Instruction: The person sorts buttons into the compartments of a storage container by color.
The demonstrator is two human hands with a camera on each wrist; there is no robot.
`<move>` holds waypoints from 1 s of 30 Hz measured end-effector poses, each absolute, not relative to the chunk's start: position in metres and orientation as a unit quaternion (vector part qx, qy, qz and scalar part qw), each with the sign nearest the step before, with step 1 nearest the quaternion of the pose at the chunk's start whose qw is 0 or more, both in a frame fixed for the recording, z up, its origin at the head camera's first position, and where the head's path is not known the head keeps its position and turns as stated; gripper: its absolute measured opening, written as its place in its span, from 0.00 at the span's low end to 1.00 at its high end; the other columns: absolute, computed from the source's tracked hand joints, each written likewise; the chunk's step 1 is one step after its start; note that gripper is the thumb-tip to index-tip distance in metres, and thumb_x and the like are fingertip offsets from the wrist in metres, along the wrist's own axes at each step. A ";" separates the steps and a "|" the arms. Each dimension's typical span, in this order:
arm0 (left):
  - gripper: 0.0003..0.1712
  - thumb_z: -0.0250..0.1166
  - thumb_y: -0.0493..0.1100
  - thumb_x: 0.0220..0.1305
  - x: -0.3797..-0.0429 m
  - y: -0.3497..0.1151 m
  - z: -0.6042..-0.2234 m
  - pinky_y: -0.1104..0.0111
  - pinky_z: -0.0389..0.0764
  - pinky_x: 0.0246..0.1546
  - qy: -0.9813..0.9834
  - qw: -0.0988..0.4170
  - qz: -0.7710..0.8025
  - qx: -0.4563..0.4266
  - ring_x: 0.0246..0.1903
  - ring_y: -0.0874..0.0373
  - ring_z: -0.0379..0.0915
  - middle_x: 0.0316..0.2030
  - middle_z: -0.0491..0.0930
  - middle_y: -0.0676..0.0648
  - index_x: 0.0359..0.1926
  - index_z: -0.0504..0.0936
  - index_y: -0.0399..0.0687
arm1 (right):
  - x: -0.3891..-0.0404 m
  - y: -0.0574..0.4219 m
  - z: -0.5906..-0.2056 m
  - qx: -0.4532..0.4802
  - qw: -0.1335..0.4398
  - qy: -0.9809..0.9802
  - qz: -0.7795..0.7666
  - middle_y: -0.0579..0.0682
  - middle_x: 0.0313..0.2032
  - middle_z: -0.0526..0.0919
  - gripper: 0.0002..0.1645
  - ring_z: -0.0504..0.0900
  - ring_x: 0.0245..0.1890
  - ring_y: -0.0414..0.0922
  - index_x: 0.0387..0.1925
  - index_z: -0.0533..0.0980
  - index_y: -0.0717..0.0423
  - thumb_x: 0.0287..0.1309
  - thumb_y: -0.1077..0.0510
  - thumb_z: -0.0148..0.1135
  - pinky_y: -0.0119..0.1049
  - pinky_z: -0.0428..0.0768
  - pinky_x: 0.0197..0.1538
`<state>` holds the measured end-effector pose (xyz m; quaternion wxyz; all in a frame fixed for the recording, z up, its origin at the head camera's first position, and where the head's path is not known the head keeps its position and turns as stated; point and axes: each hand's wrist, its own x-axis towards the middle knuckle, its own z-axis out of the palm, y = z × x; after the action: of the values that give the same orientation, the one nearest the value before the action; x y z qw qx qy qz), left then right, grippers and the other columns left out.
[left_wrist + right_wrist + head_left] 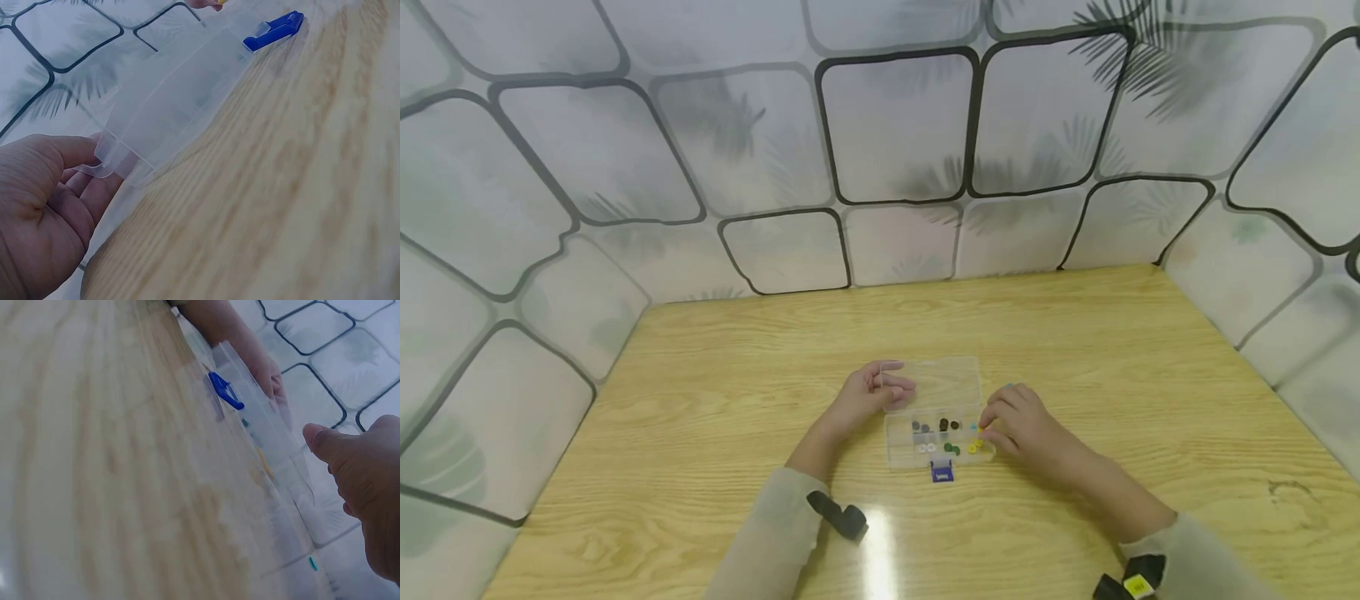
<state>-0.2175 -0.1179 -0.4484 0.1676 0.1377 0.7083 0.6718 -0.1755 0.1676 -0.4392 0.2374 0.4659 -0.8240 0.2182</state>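
A clear plastic compartment box (897, 454) lies on the table with its lid (943, 379) swung up at the back and a blue latch (942, 472) at the front. Small round pieces sit inside by colour: grey, dark brown, white, green (951, 448), yellow (973, 448) and light blue. My left hand (865, 396) grips the lid's left edge, thumb on one side and fingers on the other in the left wrist view. Over the box's right end, my right hand (1018, 421) pinches a small yellow piece (222, 2), mostly hidden by the fingers.
The wooden table (722, 375) reaches back to a patterned fabric wall (895, 125). A small teal piece (1009, 386) shows just beyond my right hand. Black straps (842, 515) circle both wrists.
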 end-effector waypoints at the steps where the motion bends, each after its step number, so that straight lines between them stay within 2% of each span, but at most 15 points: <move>1: 0.27 0.54 0.30 0.67 -0.217 -0.118 -0.448 0.65 0.81 0.51 0.708 0.167 0.672 0.138 0.50 0.46 0.78 0.52 0.77 0.32 0.65 0.61 0.35 | -0.174 0.167 -0.440 0.468 0.230 -0.825 0.219 0.47 0.35 0.74 0.22 0.71 0.39 0.44 0.31 0.74 0.54 0.69 0.44 0.43 0.44 0.73 0.47; 6: 0.26 0.53 0.29 0.66 -0.217 -0.117 -0.447 0.65 0.81 0.50 0.706 0.166 0.675 0.138 0.50 0.46 0.78 0.51 0.77 0.31 0.65 0.62 0.35 | -0.172 0.164 -0.441 0.470 0.223 -0.826 0.216 0.46 0.34 0.75 0.17 0.74 0.40 0.44 0.32 0.74 0.54 0.66 0.45 0.49 0.58 0.75 0.51; 10: 0.26 0.53 0.29 0.66 -0.216 -0.117 -0.446 0.65 0.81 0.50 0.707 0.163 0.675 0.138 0.49 0.46 0.79 0.51 0.77 0.31 0.65 0.62 0.35 | -0.172 0.163 -0.443 0.471 0.227 -0.824 0.219 0.46 0.35 0.75 0.19 0.74 0.40 0.44 0.32 0.74 0.54 0.67 0.45 0.47 0.57 0.74 0.50; 14: 0.25 0.53 0.28 0.66 -0.216 -0.116 -0.445 0.65 0.81 0.50 0.708 0.160 0.674 0.136 0.49 0.46 0.79 0.51 0.77 0.31 0.64 0.63 0.34 | -0.171 0.163 -0.444 0.473 0.229 -0.822 0.220 0.47 0.35 0.75 0.20 0.74 0.41 0.45 0.33 0.74 0.54 0.68 0.44 0.44 0.61 0.75 0.49; 16: 0.25 0.53 0.28 0.66 -0.215 -0.116 -0.444 0.65 0.81 0.50 0.709 0.160 0.674 0.133 0.49 0.46 0.79 0.50 0.77 0.31 0.64 0.63 0.35 | -0.171 0.163 -0.444 0.473 0.227 -0.822 0.221 0.48 0.36 0.75 0.20 0.73 0.41 0.45 0.33 0.74 0.55 0.68 0.45 0.45 0.58 0.75 0.50; 18: 0.25 0.53 0.28 0.66 -0.216 -0.116 -0.444 0.65 0.82 0.50 0.710 0.161 0.674 0.129 0.49 0.46 0.79 0.50 0.77 0.31 0.64 0.63 0.35 | -0.171 0.164 -0.443 0.468 0.225 -0.824 0.226 0.48 0.36 0.75 0.19 0.72 0.40 0.45 0.33 0.74 0.55 0.68 0.45 0.47 0.50 0.75 0.49; 21: 0.25 0.53 0.28 0.66 -0.216 -0.115 -0.445 0.66 0.81 0.50 0.709 0.163 0.675 0.125 0.49 0.46 0.79 0.50 0.77 0.31 0.64 0.63 0.35 | -0.174 0.167 -0.442 0.455 0.227 -0.828 0.236 0.48 0.37 0.74 0.19 0.70 0.40 0.44 0.33 0.74 0.55 0.68 0.46 0.48 0.41 0.71 0.47; 27: 0.26 0.53 0.28 0.66 -0.216 -0.115 -0.445 0.65 0.81 0.50 0.706 0.161 0.677 0.127 0.49 0.47 0.79 0.51 0.77 0.31 0.65 0.62 0.35 | -0.182 0.173 -0.442 0.425 0.242 -0.835 0.252 0.50 0.36 0.75 0.23 0.70 0.40 0.47 0.33 0.74 0.58 0.68 0.44 0.45 0.41 0.70 0.44; 30: 0.26 0.53 0.28 0.66 -0.216 -0.115 -0.445 0.66 0.82 0.50 0.708 0.161 0.676 0.125 0.48 0.48 0.80 0.50 0.78 0.32 0.64 0.63 0.35 | -0.187 0.176 -0.444 0.403 0.240 -0.846 0.255 0.52 0.37 0.75 0.18 0.71 0.40 0.48 0.33 0.74 0.58 0.66 0.47 0.52 0.41 0.71 0.42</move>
<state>-0.2165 -0.1152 -0.4454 0.1614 0.1253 0.7084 0.6756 -0.1869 0.1760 -0.4443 0.2397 0.4033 -0.8455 0.2549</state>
